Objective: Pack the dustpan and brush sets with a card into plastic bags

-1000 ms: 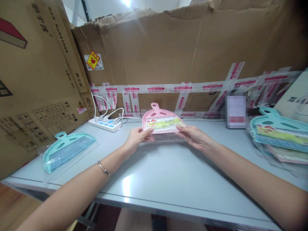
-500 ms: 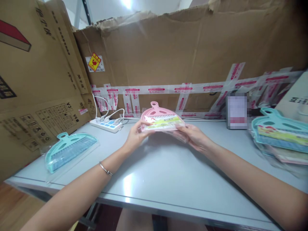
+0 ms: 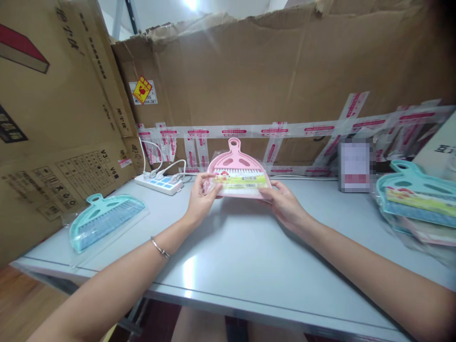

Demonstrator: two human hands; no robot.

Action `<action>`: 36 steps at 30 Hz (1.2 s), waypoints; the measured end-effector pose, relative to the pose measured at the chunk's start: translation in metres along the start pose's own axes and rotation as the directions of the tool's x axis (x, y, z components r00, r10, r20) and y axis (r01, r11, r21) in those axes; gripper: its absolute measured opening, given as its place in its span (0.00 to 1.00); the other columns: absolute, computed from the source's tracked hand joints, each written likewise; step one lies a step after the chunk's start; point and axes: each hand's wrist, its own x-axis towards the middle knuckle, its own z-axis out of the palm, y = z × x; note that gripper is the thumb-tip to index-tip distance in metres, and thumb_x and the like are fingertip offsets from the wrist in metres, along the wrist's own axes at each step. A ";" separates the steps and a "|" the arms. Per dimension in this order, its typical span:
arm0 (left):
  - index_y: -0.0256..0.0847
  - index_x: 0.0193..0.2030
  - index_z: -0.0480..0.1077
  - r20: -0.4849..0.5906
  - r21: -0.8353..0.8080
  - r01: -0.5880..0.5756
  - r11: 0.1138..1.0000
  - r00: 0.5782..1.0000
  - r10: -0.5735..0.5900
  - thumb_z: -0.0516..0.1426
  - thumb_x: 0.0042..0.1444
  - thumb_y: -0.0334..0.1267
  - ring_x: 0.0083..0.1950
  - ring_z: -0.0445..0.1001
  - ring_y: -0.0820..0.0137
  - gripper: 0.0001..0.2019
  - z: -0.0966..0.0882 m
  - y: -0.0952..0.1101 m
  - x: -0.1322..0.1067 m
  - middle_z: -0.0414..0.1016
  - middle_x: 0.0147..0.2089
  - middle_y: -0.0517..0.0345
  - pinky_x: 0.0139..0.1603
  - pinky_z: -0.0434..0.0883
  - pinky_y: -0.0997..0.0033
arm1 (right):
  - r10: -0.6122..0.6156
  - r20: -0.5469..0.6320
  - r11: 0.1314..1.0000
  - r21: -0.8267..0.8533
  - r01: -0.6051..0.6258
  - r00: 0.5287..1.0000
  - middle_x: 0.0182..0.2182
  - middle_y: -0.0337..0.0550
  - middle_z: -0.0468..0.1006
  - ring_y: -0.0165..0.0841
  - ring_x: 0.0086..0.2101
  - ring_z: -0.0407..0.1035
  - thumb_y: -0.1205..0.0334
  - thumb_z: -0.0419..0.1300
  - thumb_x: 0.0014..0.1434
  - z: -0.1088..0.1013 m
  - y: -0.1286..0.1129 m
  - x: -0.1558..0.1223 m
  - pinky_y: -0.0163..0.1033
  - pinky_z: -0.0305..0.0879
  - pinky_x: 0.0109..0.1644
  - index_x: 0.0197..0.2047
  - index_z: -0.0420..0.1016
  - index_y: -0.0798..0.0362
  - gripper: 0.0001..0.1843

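Observation:
Between my two hands is a pink dustpan and brush set [image 3: 242, 164] in a clear plastic bag, its handle pointing up and a yellow-green label [image 3: 245, 180] across the white bristles. My left hand [image 3: 204, 197] grips its left edge, thumb in front. At the lower right corner, my right hand [image 3: 285, 202] is closed on it with the thumb over the front. The set is tilted up, facing me, above the table. A bagged turquoise dustpan and brush set [image 3: 107, 221] lies to the left, with no label visible on it.
On the right, another turquoise set [image 3: 420, 194] with a label lies atop other bagged items. A phone [image 3: 355, 166] with a blurred screen leans at the back. A white power strip [image 3: 160, 184] with plugged cables sits back left. Large cardboard boxes [image 3: 231, 71] border the grey table [image 3: 249, 266].
The pink set has tipped more upright, so its face and label show more fully. Both hands still hold it by its sides. The camera view has shifted slightly.

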 end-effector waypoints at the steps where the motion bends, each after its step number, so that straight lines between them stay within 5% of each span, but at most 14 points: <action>1: 0.45 0.50 0.63 0.032 -0.068 0.047 0.997 0.999 -0.045 0.64 0.44 0.39 0.43 0.74 0.65 0.25 -0.001 -0.001 0.001 0.73 0.44 0.55 0.35 0.74 0.69 | 0.013 -0.012 1.000 0.022 -0.013 1.000 0.31 0.36 0.78 0.31 0.34 0.73 0.66 0.66 0.42 -0.002 0.000 0.002 0.36 0.70 0.37 0.35 0.62 0.50 0.18; 4: 0.47 0.59 0.56 0.150 -0.187 0.231 0.955 0.967 -0.205 0.65 0.40 0.34 0.45 0.75 0.62 0.38 -0.007 -0.007 0.006 0.75 0.46 0.52 0.41 0.74 0.63 | 0.049 -0.024 0.997 0.054 -0.047 0.999 0.28 0.32 0.77 0.29 0.31 0.72 0.71 0.63 0.38 -0.008 0.000 0.007 0.34 0.69 0.35 0.34 0.61 0.49 0.19; 10: 0.38 0.46 0.68 0.230 -0.153 0.428 0.891 0.892 -0.389 0.63 0.34 0.31 0.45 0.75 0.61 0.27 -0.013 -0.013 0.012 0.77 0.44 0.51 0.43 0.72 0.65 | 0.104 0.013 0.990 0.094 -0.105 0.994 0.29 0.32 0.77 0.30 0.29 0.72 0.73 0.60 0.38 -0.009 0.000 0.008 0.36 0.70 0.34 0.33 0.60 0.48 0.19; 20: 0.38 0.39 0.70 0.212 -0.051 0.505 0.862 0.849 -0.485 0.55 0.28 0.23 0.42 0.76 0.62 0.24 -0.006 -0.014 0.005 0.79 0.38 0.56 0.39 0.72 0.69 | 0.092 0.044 0.995 0.040 -0.093 0.995 0.30 0.34 0.75 0.27 0.30 0.69 0.65 0.61 0.50 -0.007 0.006 0.006 0.36 0.72 0.36 0.32 0.64 0.50 0.08; 25: 0.38 0.45 0.71 0.290 -0.046 0.550 0.834 0.807 -0.515 0.62 0.39 0.33 0.39 0.77 0.62 0.21 -0.006 -0.010 0.003 0.79 0.41 0.51 0.36 0.73 0.68 | 0.090 0.035 0.994 0.063 -0.092 0.995 0.30 0.33 0.73 0.26 0.29 0.67 0.66 0.58 0.54 -0.006 0.003 0.006 0.32 0.71 0.32 0.32 0.63 0.49 0.05; 29: 0.38 0.43 0.73 0.251 -0.020 0.510 0.860 0.835 -0.490 0.63 0.46 0.49 0.39 0.77 0.62 0.20 -0.006 -0.004 0.004 0.79 0.41 0.49 0.37 0.73 0.68 | 0.091 0.050 0.995 0.039 -0.093 0.995 0.30 0.35 0.72 0.26 0.29 0.67 0.68 0.57 0.52 -0.009 0.001 0.008 0.30 0.70 0.28 0.34 0.64 0.48 0.06; 36: 0.36 0.35 0.74 0.153 -0.079 0.492 0.867 0.865 -0.477 0.66 0.43 0.46 0.34 0.77 0.64 0.17 -0.006 -0.007 0.005 0.80 0.35 0.50 0.38 0.72 0.66 | 0.065 -0.022 0.991 -0.116 -0.067 0.998 0.37 0.42 0.73 0.35 0.39 0.69 0.61 0.59 0.50 -0.011 0.011 0.012 0.41 0.72 0.40 0.35 0.65 0.49 0.09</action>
